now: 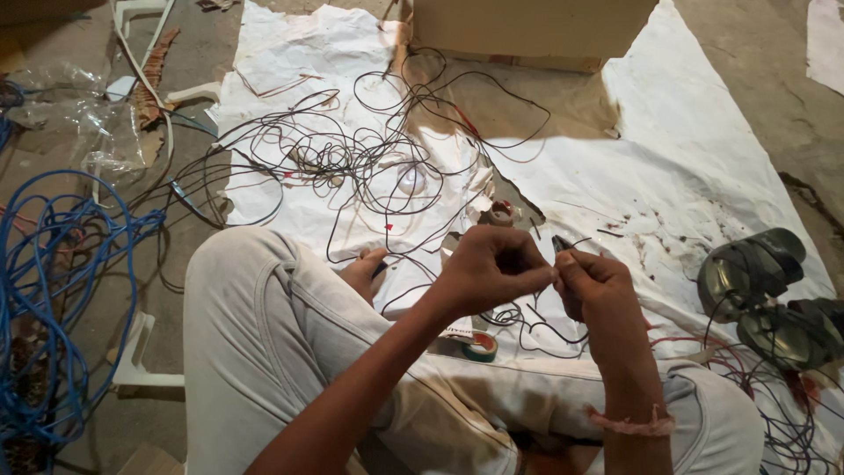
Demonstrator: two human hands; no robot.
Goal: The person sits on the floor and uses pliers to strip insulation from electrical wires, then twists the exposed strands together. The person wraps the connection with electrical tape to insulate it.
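Black wire (527,330): pinched between both hands above the lap, over the white sheet (703,167).
Left hand (492,268): closed on the wire.
Right hand (593,281): closed, small tool gripped.
Advice: the wire was best kept taut and steady.

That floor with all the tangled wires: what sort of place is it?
Probably an informal floor workshop for electrical wiring: thin black wires spread over white sheeting, a coiled blue cable, and a green tape roll on bare concrete.
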